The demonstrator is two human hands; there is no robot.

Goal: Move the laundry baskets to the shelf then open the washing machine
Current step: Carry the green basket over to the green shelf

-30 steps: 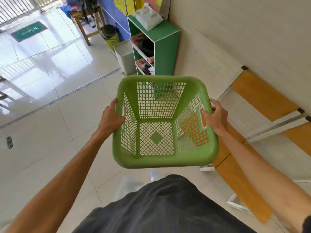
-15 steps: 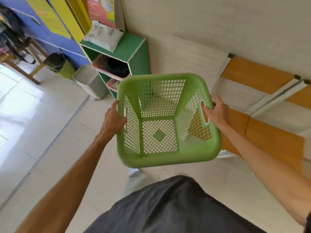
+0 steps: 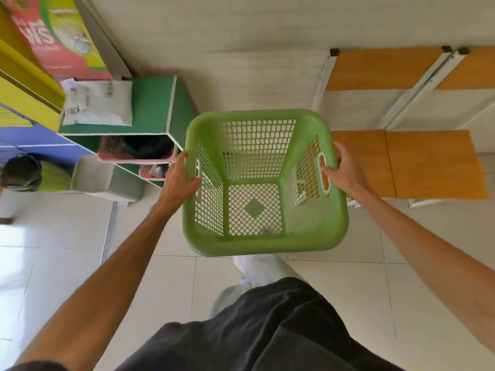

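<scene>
both hands' grip curled on green basket handles, left hand, right hand

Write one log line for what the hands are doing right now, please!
left hand: grips rim | right hand: grips handle side | green plastic mesh laundry basket: empty, carried | green wooden shelf: ahead-left, not reached

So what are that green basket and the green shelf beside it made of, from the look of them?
The green basket looks like moulded plastic: one even matte colour, rounded rim, lattice walls and handle slots cut through the sides, gripped by the left hand and right hand. The green shelf seems to be painted board, possibly wood: flat panels, dull green faces, pale edges along the panels.
</scene>
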